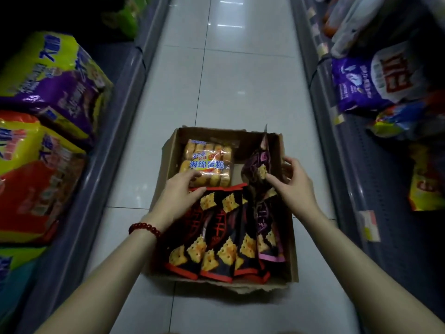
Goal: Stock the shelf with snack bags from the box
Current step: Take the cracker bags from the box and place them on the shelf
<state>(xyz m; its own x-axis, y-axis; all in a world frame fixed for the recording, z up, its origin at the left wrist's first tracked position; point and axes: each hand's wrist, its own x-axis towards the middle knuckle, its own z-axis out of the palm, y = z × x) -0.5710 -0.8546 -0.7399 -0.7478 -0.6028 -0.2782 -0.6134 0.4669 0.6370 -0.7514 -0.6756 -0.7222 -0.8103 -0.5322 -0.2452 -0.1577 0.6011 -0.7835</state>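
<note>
An open cardboard box point(292, 249) sits on the tiled aisle floor. Inside lie several black-and-red cracker bags point(221, 237), a black-and-purple bag point(267, 227) at the right, and a clear pack of sponge cakes point(208, 162) at the back left. My right hand point(292, 182) grips a purple-black cracker bag point(258, 165), held upright above the box's right side. My left hand point(179, 194), with a red bead bracelet on the wrist, rests with straight fingers on the top of the leftmost red bag, its fingertips at the cake pack's edge.
A low shelf point(96, 145) on the left carries large yellow, purple and red snack bags point(48, 75). The right shelf point(349, 165) holds a purple-and-white bag point(375, 80) and yellow bags, with price tags on its edge. Tiled floor stretches ahead.
</note>
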